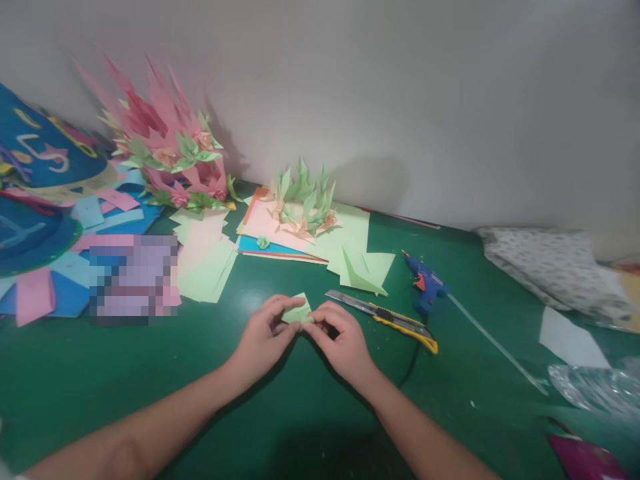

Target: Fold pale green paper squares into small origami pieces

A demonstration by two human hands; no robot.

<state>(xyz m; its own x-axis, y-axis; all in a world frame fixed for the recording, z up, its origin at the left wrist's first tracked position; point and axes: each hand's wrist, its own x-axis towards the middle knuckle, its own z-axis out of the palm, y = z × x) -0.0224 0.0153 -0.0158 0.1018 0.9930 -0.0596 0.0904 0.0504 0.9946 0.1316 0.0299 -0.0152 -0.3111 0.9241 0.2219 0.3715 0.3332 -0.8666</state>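
A small folded piece of light green paper (pixel 300 310) is pinched between both hands above the green table. My left hand (pixel 267 330) grips its left side with thumb and fingers. At its lower right corner, my right hand (pixel 343 337) pinches the paper too. Just right of my right hand lies a yellow and black box cutter (pixel 397 322) with its blade out. Beyond it rests a blue glue gun (pixel 426 281) with a long clear glue stick. Cut green paper pieces (pixel 367 270) lie behind the cutter.
A green paper leaf crown (pixel 305 207) with peach flowers sits on stacked coloured sheets (pixel 255 223). A tall pink paper crown (pixel 170 147) and blue party hats (pixel 55 150) stand at left. Patterned cloth (pixel 540 263) and clear plastic (pixel 595 387) lie at right. A wall closes the back.
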